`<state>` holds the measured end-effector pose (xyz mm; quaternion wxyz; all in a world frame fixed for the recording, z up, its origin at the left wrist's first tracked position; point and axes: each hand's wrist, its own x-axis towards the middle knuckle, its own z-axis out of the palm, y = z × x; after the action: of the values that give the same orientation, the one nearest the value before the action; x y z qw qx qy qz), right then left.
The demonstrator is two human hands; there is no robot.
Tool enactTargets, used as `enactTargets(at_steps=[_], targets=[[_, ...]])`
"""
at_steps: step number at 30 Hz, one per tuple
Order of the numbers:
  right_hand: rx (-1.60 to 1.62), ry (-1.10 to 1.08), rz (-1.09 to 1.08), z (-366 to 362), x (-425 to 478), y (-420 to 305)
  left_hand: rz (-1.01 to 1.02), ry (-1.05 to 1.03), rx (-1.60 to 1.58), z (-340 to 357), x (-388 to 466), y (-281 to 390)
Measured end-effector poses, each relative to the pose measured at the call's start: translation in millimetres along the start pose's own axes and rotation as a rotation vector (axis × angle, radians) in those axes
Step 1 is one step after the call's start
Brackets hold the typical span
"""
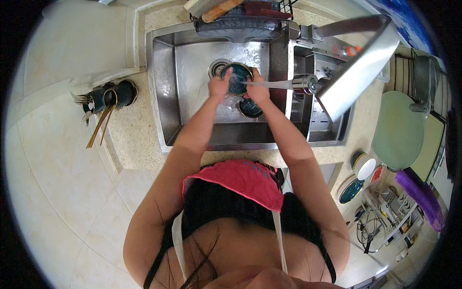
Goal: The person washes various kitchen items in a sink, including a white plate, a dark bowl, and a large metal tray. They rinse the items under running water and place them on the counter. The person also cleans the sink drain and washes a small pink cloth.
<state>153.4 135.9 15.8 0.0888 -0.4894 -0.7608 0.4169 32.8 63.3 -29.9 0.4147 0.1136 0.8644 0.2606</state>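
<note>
Both of my hands hold a dark green bowl [235, 77] over the metal sink [191, 94], near the drain [217, 68]. My left hand [219, 86] grips its left side, with the thumb over the rim. My right hand [258, 87] holds the right side, its fingers partly hidden. A stream of water [269, 85] runs from the faucet head [304, 84] into the bowl. Just below, a smaller dark green bowl [251, 108] lies on the sink floor, partly covered by my right hand.
Dark cups [124, 93] with chopsticks [102, 124] and forks [81, 98] stand left of the sink. A dark rack [238, 30] spans the sink's far edge. A broad metal faucet part [361, 68] reaches over the right basin. Bowls [364, 167] and a green cutting board [398, 130] are at right.
</note>
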Motion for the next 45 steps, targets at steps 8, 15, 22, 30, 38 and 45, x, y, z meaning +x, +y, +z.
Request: enactTargets(at_steps=[8,15,22,30,38,45], targets=[[-0.052,0.024,0.044,32.8,-27.3,39.4,0.060,-0.315,-0.406,27.0,7.7,-56.4],[0.078,-0.596,0.417,-18.6,-13.8,-33.6,0.806,-0.566,0.756,-13.9,10.5,58.0],[0.746,-0.283,0.588,-8.7,-31.6,-10.3,0.492,-0.369,0.471,-24.9,20.2,25.5],[1.307,-0.164,0.909,55.5,-38.8,41.5,0.168,-0.193,-0.366,-2.2,-57.7,9.8],[-0.196,-0.127,-0.076,-7.1,13.4,17.8,0.304,-0.301,0.040,-32.5,-22.6,2.9],[-0.012,-0.020,0.050,15.8,-17.1,17.8,-0.222,-0.148,-0.868,23.1,-42.1,-17.8]])
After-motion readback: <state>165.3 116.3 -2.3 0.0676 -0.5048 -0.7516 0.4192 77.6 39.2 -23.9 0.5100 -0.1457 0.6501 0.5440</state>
